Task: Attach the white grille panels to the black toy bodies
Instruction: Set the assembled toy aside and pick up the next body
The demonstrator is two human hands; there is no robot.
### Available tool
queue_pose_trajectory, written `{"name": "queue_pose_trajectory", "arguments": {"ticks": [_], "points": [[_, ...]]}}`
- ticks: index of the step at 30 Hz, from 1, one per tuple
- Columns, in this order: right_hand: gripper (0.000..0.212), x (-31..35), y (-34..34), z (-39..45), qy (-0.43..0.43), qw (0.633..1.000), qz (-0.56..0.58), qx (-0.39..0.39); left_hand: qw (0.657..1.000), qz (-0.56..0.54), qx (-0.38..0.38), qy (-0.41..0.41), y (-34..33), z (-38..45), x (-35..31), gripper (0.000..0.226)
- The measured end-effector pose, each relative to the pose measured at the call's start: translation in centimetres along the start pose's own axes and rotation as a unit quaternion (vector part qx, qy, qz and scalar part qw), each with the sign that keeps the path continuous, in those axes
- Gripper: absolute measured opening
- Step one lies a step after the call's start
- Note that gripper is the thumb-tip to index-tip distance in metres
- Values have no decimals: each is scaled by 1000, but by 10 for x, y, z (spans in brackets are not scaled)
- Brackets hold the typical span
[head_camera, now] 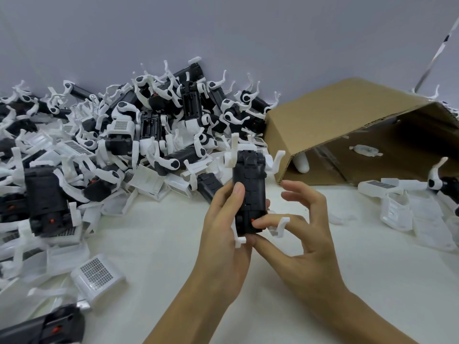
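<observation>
Hands meet over the white table (273,281), near its middle. The left hand (223,234) grips a black toy body (249,192) upright, fingers curled round its side. The right hand (295,227) touches the body's lower end, index and thumb seemingly pinching there, the other fingers spread loose. A white grille panel (96,275) lies apart at left, beside the heap of toys (119,140). A cardboard box (347,130) lies tipped at right.
</observation>
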State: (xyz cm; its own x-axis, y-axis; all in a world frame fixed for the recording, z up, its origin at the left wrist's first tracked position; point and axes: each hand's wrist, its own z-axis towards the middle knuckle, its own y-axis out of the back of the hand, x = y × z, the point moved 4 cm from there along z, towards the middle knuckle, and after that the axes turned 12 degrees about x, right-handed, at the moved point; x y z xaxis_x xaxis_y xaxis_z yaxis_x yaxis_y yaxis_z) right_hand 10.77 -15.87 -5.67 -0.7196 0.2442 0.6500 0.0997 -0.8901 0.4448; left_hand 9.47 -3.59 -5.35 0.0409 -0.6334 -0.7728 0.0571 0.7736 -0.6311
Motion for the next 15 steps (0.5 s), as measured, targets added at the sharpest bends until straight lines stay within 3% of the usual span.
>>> {"name": "queue_pose_trajectory", "arguments": {"ticks": [5,15], "points": [[35,0,-1,-1,-8,999,25,19,1000,-18,1,0,-1,0,2,51],[29,-1,-3,-2,-3,999,46,16,1000,-14,8,17,0,0,4,57]]}}
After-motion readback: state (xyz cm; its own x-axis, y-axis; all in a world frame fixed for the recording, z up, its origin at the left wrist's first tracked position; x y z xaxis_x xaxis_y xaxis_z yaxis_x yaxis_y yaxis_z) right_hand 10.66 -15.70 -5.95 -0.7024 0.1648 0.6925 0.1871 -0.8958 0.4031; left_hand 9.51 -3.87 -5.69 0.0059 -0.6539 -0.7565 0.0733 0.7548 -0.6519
